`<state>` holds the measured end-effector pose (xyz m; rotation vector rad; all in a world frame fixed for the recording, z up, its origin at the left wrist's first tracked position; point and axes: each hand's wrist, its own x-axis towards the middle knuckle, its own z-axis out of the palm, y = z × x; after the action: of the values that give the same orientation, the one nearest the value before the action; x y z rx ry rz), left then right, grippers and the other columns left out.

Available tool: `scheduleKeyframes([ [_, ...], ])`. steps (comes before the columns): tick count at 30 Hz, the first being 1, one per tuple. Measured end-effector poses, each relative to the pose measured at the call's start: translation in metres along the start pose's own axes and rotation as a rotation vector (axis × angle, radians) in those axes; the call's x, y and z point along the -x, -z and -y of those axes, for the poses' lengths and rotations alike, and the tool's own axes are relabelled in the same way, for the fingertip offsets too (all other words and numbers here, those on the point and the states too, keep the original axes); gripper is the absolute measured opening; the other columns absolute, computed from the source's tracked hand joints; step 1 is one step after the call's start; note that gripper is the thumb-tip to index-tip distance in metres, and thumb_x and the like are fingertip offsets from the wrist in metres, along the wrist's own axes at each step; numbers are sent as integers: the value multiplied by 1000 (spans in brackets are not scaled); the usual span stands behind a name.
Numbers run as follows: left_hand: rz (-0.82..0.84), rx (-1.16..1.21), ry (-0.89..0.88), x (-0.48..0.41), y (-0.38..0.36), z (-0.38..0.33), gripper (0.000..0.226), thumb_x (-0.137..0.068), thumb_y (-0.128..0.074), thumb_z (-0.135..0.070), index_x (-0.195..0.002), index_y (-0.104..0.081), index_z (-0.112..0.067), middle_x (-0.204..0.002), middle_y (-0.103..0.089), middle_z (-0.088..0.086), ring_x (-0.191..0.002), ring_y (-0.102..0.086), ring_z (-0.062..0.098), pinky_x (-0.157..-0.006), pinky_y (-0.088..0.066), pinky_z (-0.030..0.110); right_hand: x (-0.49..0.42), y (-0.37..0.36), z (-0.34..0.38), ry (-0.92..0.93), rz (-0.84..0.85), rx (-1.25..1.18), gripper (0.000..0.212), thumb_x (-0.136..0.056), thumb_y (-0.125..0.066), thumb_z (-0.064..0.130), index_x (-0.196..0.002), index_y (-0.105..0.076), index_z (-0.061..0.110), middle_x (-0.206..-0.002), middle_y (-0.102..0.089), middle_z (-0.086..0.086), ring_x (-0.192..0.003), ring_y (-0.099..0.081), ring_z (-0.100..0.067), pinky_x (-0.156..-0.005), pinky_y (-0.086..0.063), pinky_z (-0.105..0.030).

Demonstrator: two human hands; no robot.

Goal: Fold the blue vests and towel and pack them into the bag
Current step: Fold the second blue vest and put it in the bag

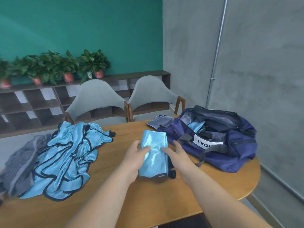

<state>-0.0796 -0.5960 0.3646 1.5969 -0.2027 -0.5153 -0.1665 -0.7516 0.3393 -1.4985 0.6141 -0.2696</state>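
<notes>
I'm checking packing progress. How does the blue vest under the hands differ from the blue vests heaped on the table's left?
The folded vest is a neat, narrow rectangle; the heaped vests are crumpled and spread out. The folded vest lies near the bag, touched by the left hand and right hand; the heaped vests lie untouched beside the grey towel. Both are shiny light blue with dark trim.

bare table point(131, 129) between vest pile point(65, 155) and bag point(230, 153) | bag mouth open, straps point(212, 149) across front
</notes>
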Motion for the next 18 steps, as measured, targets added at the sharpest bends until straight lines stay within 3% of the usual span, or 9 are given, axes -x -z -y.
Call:
scheduleKeyframes([
  [2,100,60,1,-1,-7,-13,25,-102,-69,-23,-125,-61,-23,-114,-77,7,-98,-78,30,-93,-59,60,4,18,11,28,26,-105,102,-74,-85,56,-158,-29,43,-145,-62,4,-120,-68,-21,-106,-53,-52],
  [5,211,114,-18,-4,-24,-29,31,-102,-69,-22,-132,-60,-23,-119,-77,7,-104,-77,30,-97,-58,61,11,39,28,143,40,-225,80,-87,-84,32,-152,-38,45,-120,-77,1,-112,-73,-22,-106,-53,-52],
  [10,228,75,-80,-23,-59,-46,35,-101,-70,-22,-133,-61,-32,-121,-76,2,-104,-77,26,-93,-61,56,16,62,47,269,-50,-253,61,-95,-75,18,-143,-52,47,-105,-72,-23,-105,-74,-29,-98,-58,-48],
  [15,166,-206,-173,-51,-101,-56,39,-102,-67,-30,-138,-53,-36,-128,-68,-5,-108,-70,16,-91,-63,42,-7,92,53,278,-306,-78,47,-99,-67,16,-135,-59,46,-96,-75,-10,-91,-76,-24,-89,-62,-50],
  [18,249,-609,-305,-65,-121,-54,44,-105,-61,-35,-143,-40,-37,-117,-71,-9,-97,-72,14,-82,-65,40,-27,126,57,231,-382,172,48,-96,-64,20,-136,-60,45,-94,-71,-10,-90,-71,-30,-83,-61,-51],
])
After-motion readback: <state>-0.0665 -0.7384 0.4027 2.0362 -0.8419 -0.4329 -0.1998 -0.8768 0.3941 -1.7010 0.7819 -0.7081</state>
